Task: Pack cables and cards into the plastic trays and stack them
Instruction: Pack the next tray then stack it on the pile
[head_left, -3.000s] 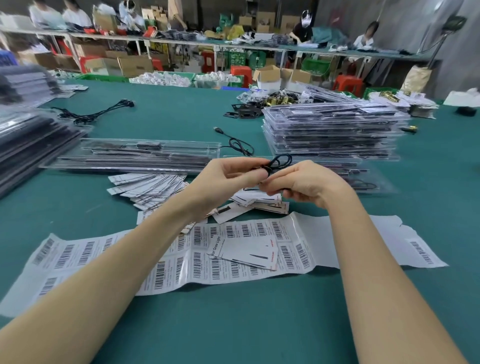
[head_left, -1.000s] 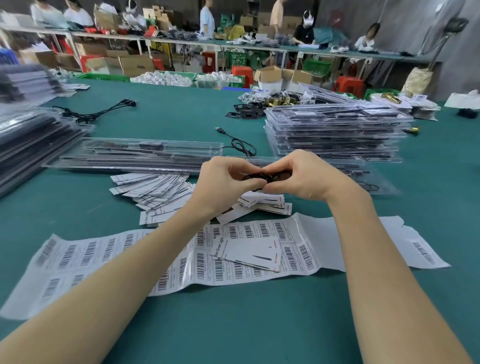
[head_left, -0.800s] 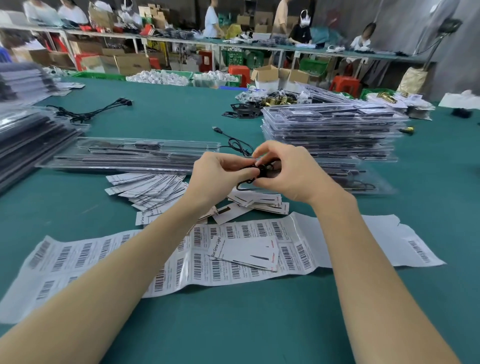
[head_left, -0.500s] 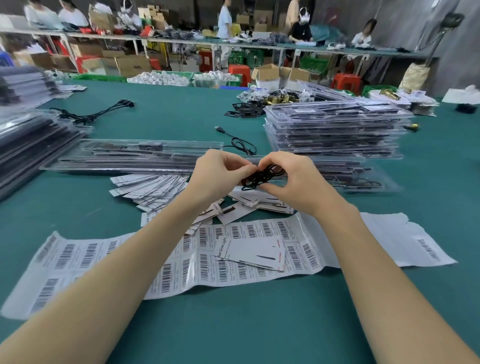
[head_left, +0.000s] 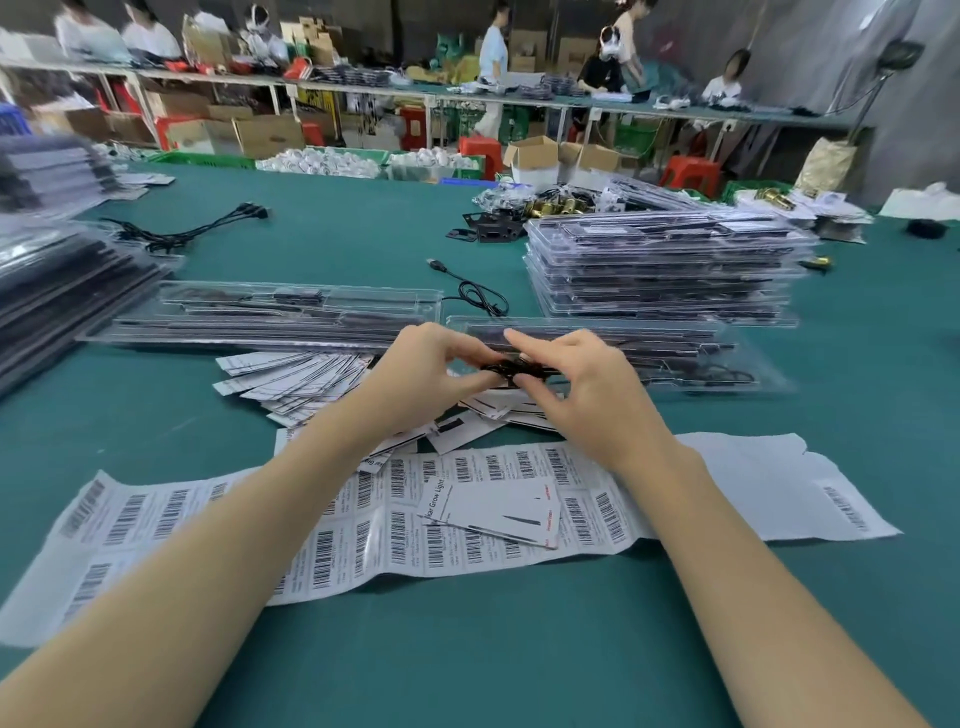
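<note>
Green tabletop below us, we now pinch the coiled cable (head_left: 511, 370) flatter between left hand (head_left: 426, 375) and right hand (head_left: 587, 395), just before the open tray (head_left: 691, 358), nearly ready to insert

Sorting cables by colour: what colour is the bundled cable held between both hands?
Black. The cable shows best in the head view, pinched between both hands.

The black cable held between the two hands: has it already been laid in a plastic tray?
No: both hands, left and right, pinch the bundled black cable above the cards.
</note>
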